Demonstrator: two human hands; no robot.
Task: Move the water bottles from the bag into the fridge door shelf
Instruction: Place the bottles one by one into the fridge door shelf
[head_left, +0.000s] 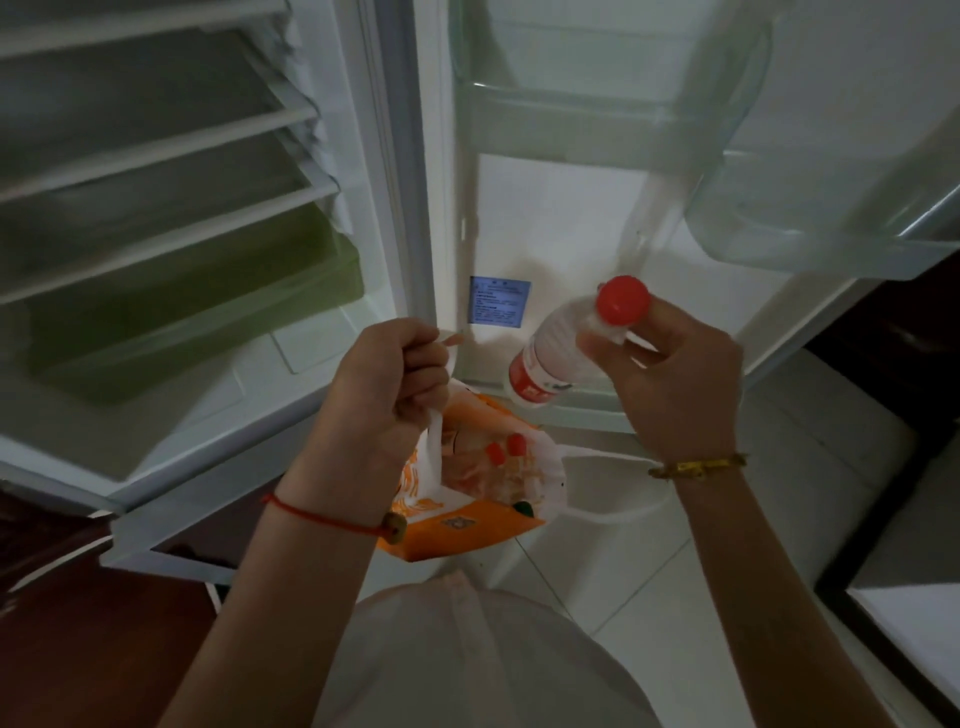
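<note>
My right hand (675, 384) grips a water bottle (556, 353) by its neck, just under the red cap; the bottle has a red label and hangs tilted in front of the open fridge door. My left hand (387, 395) holds the handle of an orange and white plastic bag (467, 525), which hangs open below it. Inside the bag show the red caps of two more bottles (506, 448). The door's clear shelves (810, 228) stand above and to the right of the held bottle, and the lowest door shelf (582, 415) is right behind it.
The fridge interior (156, 218) is at the left, with glass shelves and a green drawer. A blue sticker (500, 301) is on the inner door. Dark wood furniture flanks the fridge at left and right. White floor tiles (701, 571) lie below.
</note>
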